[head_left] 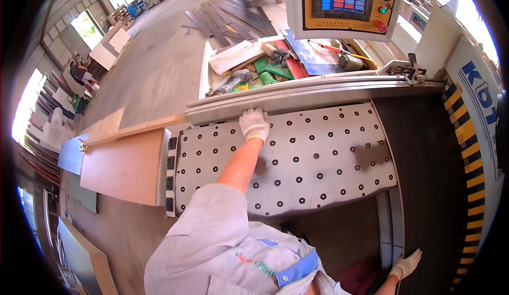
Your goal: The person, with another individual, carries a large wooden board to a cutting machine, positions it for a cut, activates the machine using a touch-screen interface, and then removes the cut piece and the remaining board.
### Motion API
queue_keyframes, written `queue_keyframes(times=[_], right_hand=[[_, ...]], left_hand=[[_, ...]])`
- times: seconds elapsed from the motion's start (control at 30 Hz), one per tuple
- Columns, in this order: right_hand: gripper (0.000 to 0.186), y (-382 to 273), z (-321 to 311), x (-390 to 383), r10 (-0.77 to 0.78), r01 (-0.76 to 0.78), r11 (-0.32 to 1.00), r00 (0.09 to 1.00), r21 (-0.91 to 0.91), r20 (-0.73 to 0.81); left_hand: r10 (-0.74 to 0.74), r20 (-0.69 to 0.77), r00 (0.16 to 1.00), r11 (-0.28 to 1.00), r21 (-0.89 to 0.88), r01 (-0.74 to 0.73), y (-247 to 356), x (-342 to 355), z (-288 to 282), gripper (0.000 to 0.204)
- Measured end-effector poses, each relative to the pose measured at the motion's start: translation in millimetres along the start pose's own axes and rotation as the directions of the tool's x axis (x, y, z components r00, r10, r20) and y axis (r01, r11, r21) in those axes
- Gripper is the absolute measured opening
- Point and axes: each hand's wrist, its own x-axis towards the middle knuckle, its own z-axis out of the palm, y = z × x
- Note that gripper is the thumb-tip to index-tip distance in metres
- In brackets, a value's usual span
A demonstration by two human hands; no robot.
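Observation:
My left hand (255, 125), in a white knit glove, reaches forward over a pale table (297, 160) dotted with black round studs. Its fingers look curled at the table's far edge, against a long grey metal fence (318, 94). Whatever may lie under those fingers is hidden. At the lower right, my right hand (406, 265), also gloved, has its fingers stretched out. That hand lies by the near edge of the dark machine bed (424, 178), and I see nothing held in it.
A control panel (344, 1) with a lit screen hangs above the fence. Behind the fence, a bin (204, 72) holds scraps and bottles. Boards (124, 162) stand left of the table. A striped machine side (466, 136) bounds the right. Another person (82, 75) is far left.

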Motion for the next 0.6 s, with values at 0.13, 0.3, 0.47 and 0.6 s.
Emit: queue_keyframes(times=[0.13,0.3,0.47,0.6], right_hand=[[0.089,1.4,0.8,-1.1,-0.001,0.001,1.0,1.0,-0.002,-0.019],[0.089,2.8,2.9,0.8,-0.006,0.006,1.0,1.0,0.004,-0.017],[0.09,4.6,6.1,2.2,-0.011,0.011,1.0,1.0,0.011,-0.025],[0.087,-1.1,0.1,1.2,-0.017,0.017,1.0,1.0,0.008,-0.019]], left_hand=[[0.007,-0.001,1.0,1.0,-0.011,-0.007,0.9,0.3,-1.7,0.026],[0.006,0.013,1.0,1.0,0.012,-0.007,3.1,0.8,-4.1,0.026],[0.002,0.032,0.999,1.0,0.028,-0.003,6.0,2.8,-5.2,0.028],[-0.013,0.058,0.998,0.999,0.037,0.011,2.9,2.6,-5.1,0.032]])
